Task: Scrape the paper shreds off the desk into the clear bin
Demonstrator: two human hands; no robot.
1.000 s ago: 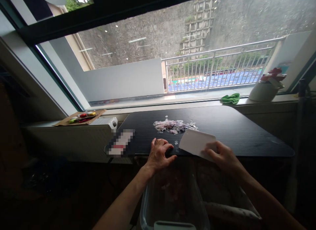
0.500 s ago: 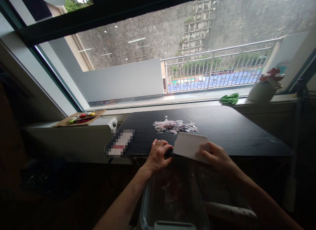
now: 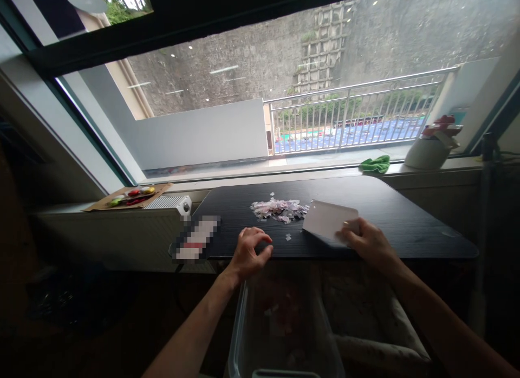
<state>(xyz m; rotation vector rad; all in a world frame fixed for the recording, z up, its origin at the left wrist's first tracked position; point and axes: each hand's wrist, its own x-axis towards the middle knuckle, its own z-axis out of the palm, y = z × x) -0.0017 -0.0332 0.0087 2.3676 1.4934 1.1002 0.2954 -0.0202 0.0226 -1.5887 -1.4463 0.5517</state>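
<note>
My right hand (image 3: pixel 368 239) grips a flat white plastic scraper (image 3: pixel 328 218) by its right end. The scraper is tilted just above or on the black table (image 3: pixel 390 210); I cannot tell whether its edge touches. Left of it lies a loose heap of small pale pink and white paper scraps (image 3: pixel 278 207). My left hand (image 3: pixel 252 251) is at the table's front edge with fingers curved, thumb apart and nothing in it. Below that edge stands a clear plastic bin (image 3: pixel 239 334) with some scraps inside.
A pixelated flat object (image 3: pixel 197 237) lies at the table's left end. Behind the table, a green cloth (image 3: pixel 375 164) and a white container (image 3: pixel 430 149) rest on the window sill. A radiator (image 3: pixel 134 237) stands at left, with cardboard (image 3: pixel 95 203) on top.
My right hand has carried the scraper up and right, from the table's front edge to beside the heap. My left hand has drawn slightly left, away from the scraper.
</note>
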